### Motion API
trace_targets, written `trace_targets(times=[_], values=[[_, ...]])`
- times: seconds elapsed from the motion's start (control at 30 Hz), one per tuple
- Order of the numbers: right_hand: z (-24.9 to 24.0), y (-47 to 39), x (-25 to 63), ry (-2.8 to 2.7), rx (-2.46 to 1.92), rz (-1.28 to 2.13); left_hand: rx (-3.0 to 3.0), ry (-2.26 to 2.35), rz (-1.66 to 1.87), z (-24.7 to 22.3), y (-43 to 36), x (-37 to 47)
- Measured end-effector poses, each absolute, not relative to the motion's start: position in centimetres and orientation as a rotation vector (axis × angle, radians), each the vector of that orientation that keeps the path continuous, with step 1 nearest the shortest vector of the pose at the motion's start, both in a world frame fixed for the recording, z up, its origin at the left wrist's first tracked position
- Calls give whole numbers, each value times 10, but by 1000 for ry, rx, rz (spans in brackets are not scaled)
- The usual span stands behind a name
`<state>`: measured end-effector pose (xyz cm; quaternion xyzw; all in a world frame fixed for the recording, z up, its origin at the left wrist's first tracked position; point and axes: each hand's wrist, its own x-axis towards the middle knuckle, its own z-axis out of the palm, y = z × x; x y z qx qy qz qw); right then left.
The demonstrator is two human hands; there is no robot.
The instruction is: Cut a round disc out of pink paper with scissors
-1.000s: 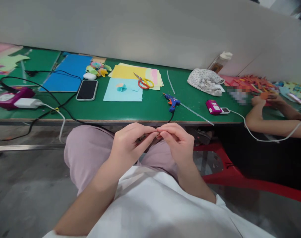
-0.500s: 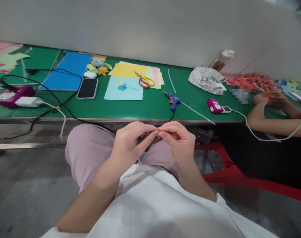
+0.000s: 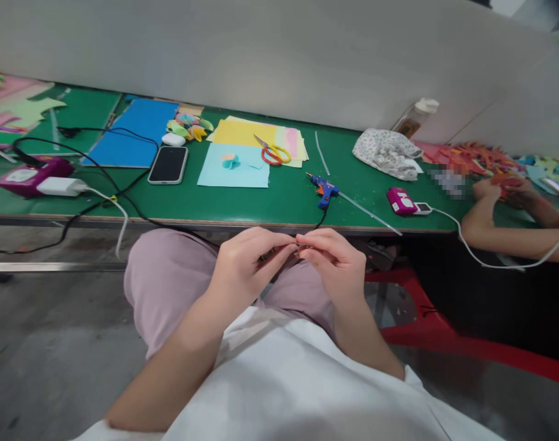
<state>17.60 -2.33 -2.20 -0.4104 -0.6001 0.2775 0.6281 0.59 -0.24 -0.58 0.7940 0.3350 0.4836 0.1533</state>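
Both hands meet above my lap, just in front of the table edge. My left hand (image 3: 254,260) is closed, its thumb and forefinger pinched at the tips. Close against it, my right hand (image 3: 337,260) is also pinched, fingertips nearly touching the left ones. Whatever lies between the fingertips is too small to make out. Beyond them on the green table (image 3: 243,208) are a blue glue gun (image 3: 325,191) with a clear stick in its back, red and yellow scissors (image 3: 274,155), and light blue paper (image 3: 236,174) with a small curled blue and orange piece (image 3: 230,161).
Left on the table are a phone (image 3: 168,165), a white case (image 3: 173,140), paper flowers (image 3: 190,127), a blue board (image 3: 135,131) and a magenta plug block (image 3: 34,176) with cables. Rightward are patterned cloth (image 3: 385,150), a bottle (image 3: 417,116) and another person's forearm (image 3: 504,236).
The view has shifted slightly, so the table items appear a little further right. My fingertips have parted slightly, with both hands still pinched together over my lap.
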Motion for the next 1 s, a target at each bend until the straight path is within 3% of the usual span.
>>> trace_targets(times=[1.0], values=[[-24, -22, 177, -1347, -930, 569, 2332, 891, 1452, -10, -2, 7]])
